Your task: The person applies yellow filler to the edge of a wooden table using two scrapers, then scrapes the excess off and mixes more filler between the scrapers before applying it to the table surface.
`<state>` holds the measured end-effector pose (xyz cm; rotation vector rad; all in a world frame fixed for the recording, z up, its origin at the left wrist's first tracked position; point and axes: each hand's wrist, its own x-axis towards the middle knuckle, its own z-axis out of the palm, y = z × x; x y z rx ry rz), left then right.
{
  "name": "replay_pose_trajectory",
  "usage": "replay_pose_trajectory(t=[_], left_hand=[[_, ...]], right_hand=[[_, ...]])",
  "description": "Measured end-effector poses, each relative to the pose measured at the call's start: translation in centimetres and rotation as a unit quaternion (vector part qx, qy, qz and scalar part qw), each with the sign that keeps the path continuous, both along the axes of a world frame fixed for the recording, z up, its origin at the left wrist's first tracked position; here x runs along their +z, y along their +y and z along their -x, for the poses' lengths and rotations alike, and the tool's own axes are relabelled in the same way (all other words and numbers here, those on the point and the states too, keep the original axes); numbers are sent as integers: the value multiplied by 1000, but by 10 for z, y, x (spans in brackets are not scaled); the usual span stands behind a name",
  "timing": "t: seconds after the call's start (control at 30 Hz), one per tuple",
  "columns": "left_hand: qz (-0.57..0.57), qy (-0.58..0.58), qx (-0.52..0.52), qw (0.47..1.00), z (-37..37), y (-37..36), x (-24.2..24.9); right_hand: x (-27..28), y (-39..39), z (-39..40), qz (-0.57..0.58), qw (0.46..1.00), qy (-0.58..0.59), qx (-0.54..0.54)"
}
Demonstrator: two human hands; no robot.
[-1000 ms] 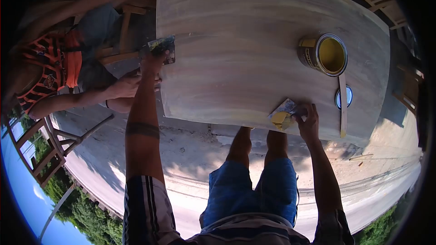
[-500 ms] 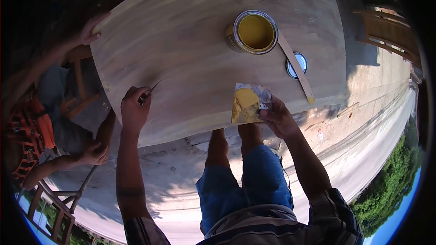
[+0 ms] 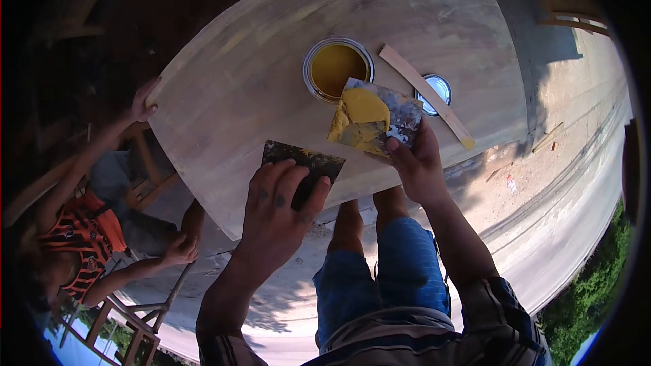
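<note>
My left hand [image 3: 281,196] grips a dark, thin rectangular spreader [image 3: 305,163] flecked with yellow, its flat face turned up. In my right hand [image 3: 417,159] is a stained flat square plate [image 3: 405,110], pinched between thumb and fingers at its near right corner. A thick mound of yellow putty [image 3: 363,110] lies on the plate's left half. Spreader and plate are apart, both above the tabletop [image 3: 230,108]. Just beyond the plate stands an open can [image 3: 312,88] of yellow paste, its near right rim partly covered by the plate.
A wooden stir stick [image 3: 427,88] rests across a round metal lid [image 3: 435,95] right of the can. At the left, a seated person [image 3: 102,230] has one hand [image 3: 144,100] on the table's corner. A wooden chair [image 3: 573,0] is at upper right.
My left hand has moved right, toward the plate, and the spreader has turned from edge-on to flat. My right hand has raised the plate toward the can. The view has shifted.
</note>
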<state>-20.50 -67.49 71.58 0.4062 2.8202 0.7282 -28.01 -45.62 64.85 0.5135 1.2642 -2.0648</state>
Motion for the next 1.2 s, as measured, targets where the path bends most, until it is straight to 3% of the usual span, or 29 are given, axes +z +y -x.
replay_pose_trajectory(t=[0.17, 0.63, 1.2], left_hand=[[56, 14, -11, 998, 26, 10, -18], [57, 19, 24, 998, 59, 23, -29], [36, -10, 41, 998, 62, 21, -43]], right_hand=[[6, 1, 19, 7, 1000, 13, -5], [-4, -8, 46, -13, 997, 32, -70], [-10, -3, 48, 0, 1000, 18, 4]])
